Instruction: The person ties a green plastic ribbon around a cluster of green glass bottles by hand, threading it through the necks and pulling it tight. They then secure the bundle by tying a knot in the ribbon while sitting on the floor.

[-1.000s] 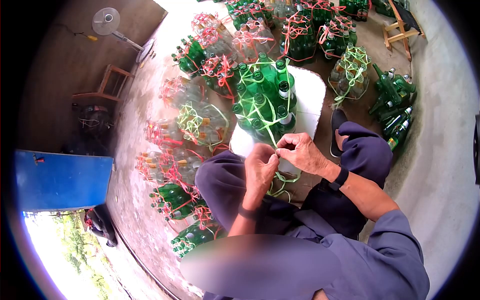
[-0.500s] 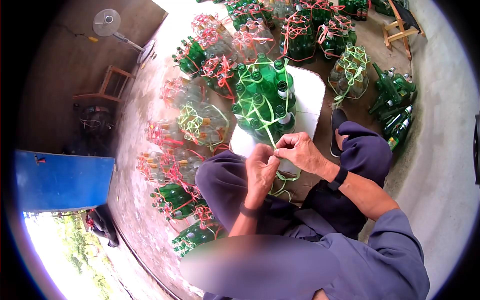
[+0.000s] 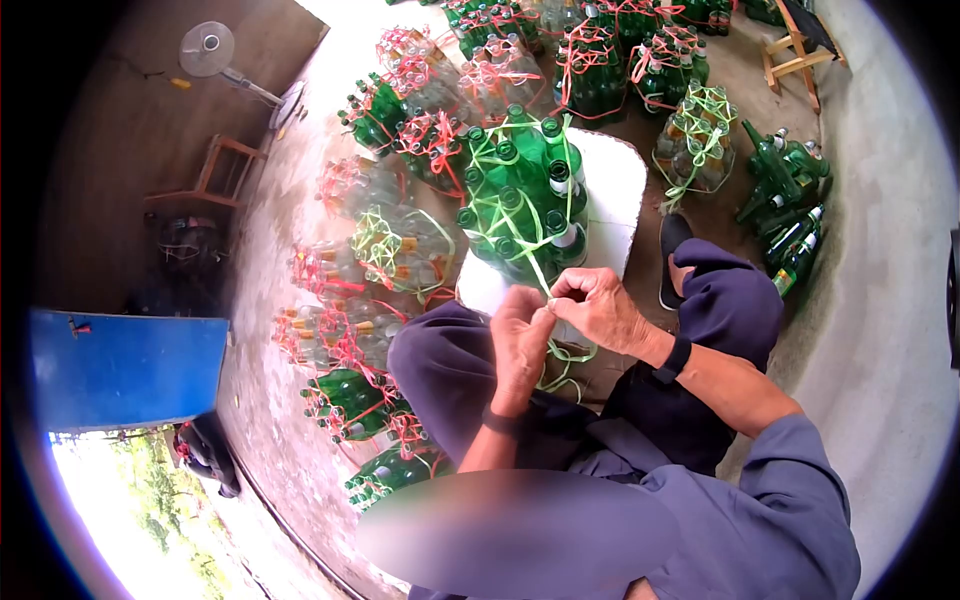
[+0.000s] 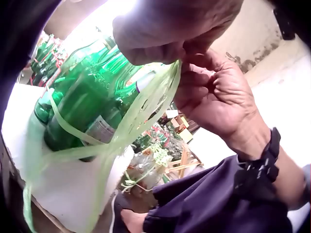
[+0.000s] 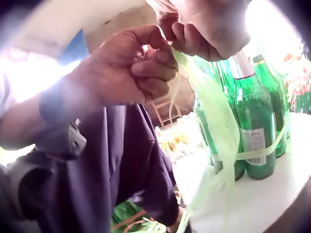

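Observation:
Green bottles [image 3: 520,190] stand upright in a cluster on a white board [image 3: 615,190], with light green plastic strapping [image 3: 538,265] looped around their necks and bodies. Near the cluster's close side, both hands meet at the strapping. The left hand [image 3: 518,345] pinches it with curled fingers; the right hand [image 3: 605,310] pinches it between thumb and forefinger right beside. In the left wrist view the gathered strapping [image 4: 150,104] runs up to the touching fingertips, and loose strands hang down. The right wrist view shows the strapping [image 5: 216,107] dropping from the pinch in front of the bottles [image 5: 255,116].
Bundles of clear and green bottles tied with red strapping [image 3: 435,140] stand left and behind. A bundle with green strapping [image 3: 700,145] and loose green bottles [image 3: 785,185] lie to the right. Also there are a wooden stool [image 3: 797,60], a fan [image 3: 207,50] and a blue panel [image 3: 130,368].
The head view has shifted slightly. Both hands stay together at the strapping, with only small finger movements.

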Tool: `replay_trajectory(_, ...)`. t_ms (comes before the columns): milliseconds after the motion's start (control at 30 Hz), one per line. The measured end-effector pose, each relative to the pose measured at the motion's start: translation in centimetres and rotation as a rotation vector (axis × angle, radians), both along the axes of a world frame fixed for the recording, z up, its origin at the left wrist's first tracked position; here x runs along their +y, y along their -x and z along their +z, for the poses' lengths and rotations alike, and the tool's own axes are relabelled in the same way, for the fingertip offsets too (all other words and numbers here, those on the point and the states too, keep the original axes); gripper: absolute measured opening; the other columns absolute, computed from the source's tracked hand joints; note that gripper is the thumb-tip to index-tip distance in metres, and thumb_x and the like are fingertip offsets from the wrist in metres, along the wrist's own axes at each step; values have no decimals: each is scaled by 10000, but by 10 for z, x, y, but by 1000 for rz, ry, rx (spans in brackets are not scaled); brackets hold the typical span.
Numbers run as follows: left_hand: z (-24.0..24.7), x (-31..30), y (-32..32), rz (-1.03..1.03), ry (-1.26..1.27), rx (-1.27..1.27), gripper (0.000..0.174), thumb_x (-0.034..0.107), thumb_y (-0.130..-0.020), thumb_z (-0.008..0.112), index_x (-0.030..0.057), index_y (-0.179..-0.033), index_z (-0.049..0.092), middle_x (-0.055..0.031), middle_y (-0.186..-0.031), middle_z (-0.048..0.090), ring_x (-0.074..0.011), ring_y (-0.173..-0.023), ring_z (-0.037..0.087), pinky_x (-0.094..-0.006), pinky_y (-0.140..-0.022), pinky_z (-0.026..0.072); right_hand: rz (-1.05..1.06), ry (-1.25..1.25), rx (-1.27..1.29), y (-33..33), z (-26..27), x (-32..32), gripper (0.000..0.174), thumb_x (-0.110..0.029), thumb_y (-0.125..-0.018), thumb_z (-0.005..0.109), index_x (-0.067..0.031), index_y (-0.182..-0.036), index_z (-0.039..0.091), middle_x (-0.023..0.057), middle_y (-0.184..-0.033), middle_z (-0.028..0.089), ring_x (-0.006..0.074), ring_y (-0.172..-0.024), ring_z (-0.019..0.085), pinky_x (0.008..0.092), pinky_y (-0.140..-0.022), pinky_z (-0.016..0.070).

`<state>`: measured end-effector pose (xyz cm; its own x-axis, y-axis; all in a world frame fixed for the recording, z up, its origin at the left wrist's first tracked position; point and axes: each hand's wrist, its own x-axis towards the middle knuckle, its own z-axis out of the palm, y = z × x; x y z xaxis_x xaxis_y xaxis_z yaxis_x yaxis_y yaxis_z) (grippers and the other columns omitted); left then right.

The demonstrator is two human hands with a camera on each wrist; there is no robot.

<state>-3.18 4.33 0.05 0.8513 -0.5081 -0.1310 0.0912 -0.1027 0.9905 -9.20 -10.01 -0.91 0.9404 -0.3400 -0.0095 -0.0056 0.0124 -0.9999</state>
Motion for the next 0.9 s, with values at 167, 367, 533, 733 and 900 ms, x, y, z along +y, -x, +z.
replay_trajectory(167,0,0,1,-12,56,-12,46,10,-853,575,41,-884,558,35,-763,553,-21,-634,466,-195,-543,382,25,-190,113,-4,-2,-3,133,-87,-805,684,34,-767,645,46,-657,621,73,-663,560,277,-608,469)
replay_trajectory(367,-5,8,-8,-10,56,158,62,10,-860,613,4,-901,566,8,-781,560,-63,-717,493,-232,-629,431,32,25,-71,-3,1,0,130,-77,-815,673,40,-765,647,16,-658,626,53,-664,553,268,-592,458)
replay_trajectory(533,0,-4,-1,-39,-58,-124,42,7,-863,592,17,-890,561,20,-754,551,-50,-642,472,-216,-564,401,-4,36,-26,-2,5,-4,125,-75,-808,679,37,-768,638,76,-653,616,86,-663,576,286,-603,472)
replay_trajectory(733,-2,3,0,-44,15,1,53,25,-860,603,5,-901,576,18,-794,560,-55,-698,484,-221,-623,424,-6,65,-47,-3,0,0,118,-69,-808,681,35,-789,629,78,-674,625,92,-683,590,293,-610,483)
replay_trajectory(900,-2,5,-6,15,99,172,32,24,-850,576,23,-881,569,13,-745,580,-34,-616,485,-203,-553,401,45,-33,-11,-3,-1,-1,121,-72,-814,678,37,-790,632,70,-680,635,87,-681,587,292,-608,481)
